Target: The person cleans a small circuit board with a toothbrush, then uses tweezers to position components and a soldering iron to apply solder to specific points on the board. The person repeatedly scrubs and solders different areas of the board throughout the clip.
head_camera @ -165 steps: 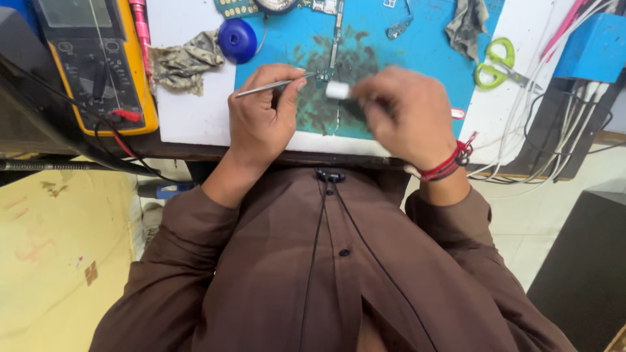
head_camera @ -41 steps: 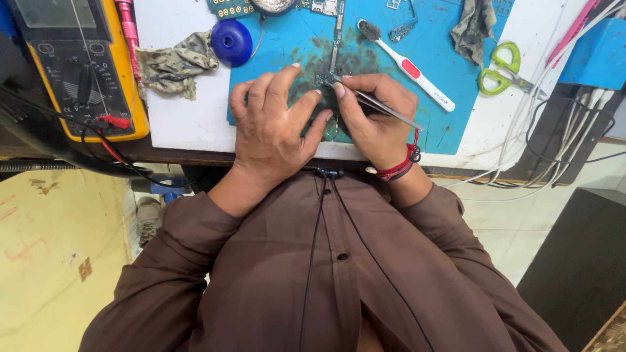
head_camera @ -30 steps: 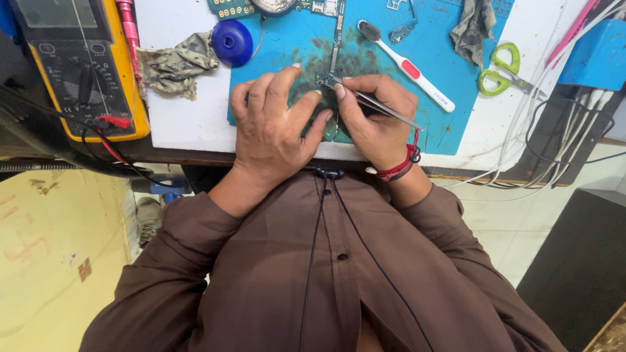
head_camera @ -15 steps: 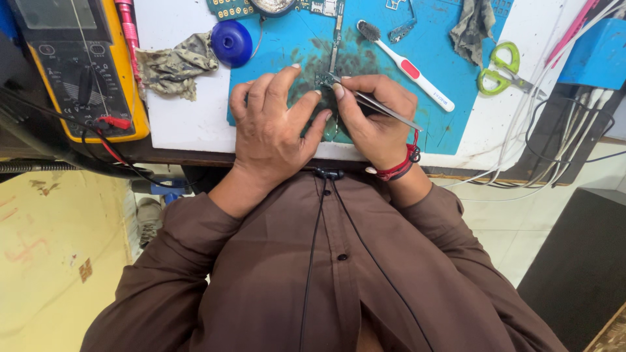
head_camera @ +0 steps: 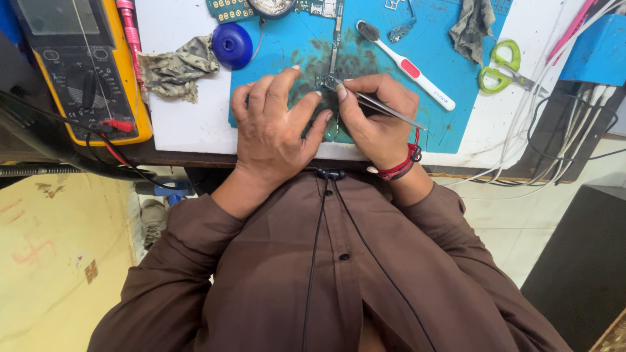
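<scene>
Gripping thin metal tweezers (head_camera: 381, 107) between thumb and fingers, the right hand (head_camera: 378, 124) holds their tips down at a small circuit board (head_camera: 328, 82) lying on the blue mat (head_camera: 450, 117) near the table's (head_camera: 189, 124) front edge. The left hand (head_camera: 274, 127) lies flat beside it, fingers spread and pressing on the mat and the board's near edge; it grips nothing. Whether the tweezer tips pinch a part is too small to tell.

The step in hand looks like fine picking or placing of a component on the board, with the left hand as the steadying clamp. The next move likely calls for a very small, controlled lift or nudge at the tips while the left hand keeps the board from sliding.

A white toothbrush (head_camera: 407, 65) lies on the mat just beyond the right hand, green scissors (head_camera: 499, 68) further right, a blue round tin (head_camera: 232, 44) and a rag (head_camera: 176, 65) to the left, and a yellow multimeter (head_camera: 85, 72) at the far left.
</scene>
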